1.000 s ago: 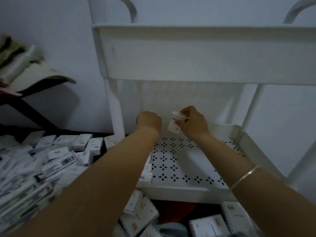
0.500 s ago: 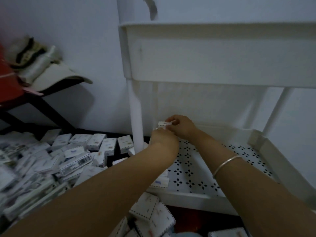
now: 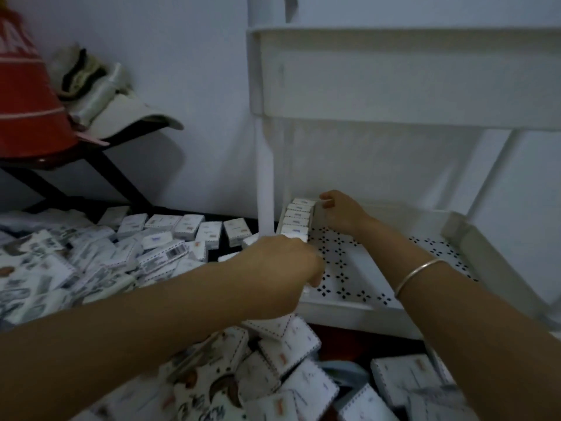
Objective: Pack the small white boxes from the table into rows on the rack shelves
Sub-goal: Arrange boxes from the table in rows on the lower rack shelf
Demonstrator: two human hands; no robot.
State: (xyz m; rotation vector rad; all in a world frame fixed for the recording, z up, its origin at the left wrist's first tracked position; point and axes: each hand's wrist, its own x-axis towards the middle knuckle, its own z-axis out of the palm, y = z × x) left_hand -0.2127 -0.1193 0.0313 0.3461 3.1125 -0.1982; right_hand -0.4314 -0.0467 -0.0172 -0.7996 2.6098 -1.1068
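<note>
While the right hand point(image 3: 343, 212) has thumb and forefinger pinched on the rearmost small white cardboard box point(image 3: 304, 202), I'd press that box flat vs. its neighbour before letting go. That way the row of small white boxes point(image 3: 296, 221) stands square on edge, just right of the white plastic rack's front-left upright post point(image 3: 264, 177), on the perforated white lower shelf point(image 3: 364, 287). The left hand point(image 3: 279, 265), in front of the post at the row's near end, is curled w/ knuckles up. I can't tell if it grips a box or only braces the row; bracing is what I'd want, squeezing both ends together. The loose heap of white boxes point(image 3: 158, 241) lies left of the post. Vs. 1 s ago: the box was held up in the air behind the post and is now down in the row. The left hand has come from the back to the near end.
</note>
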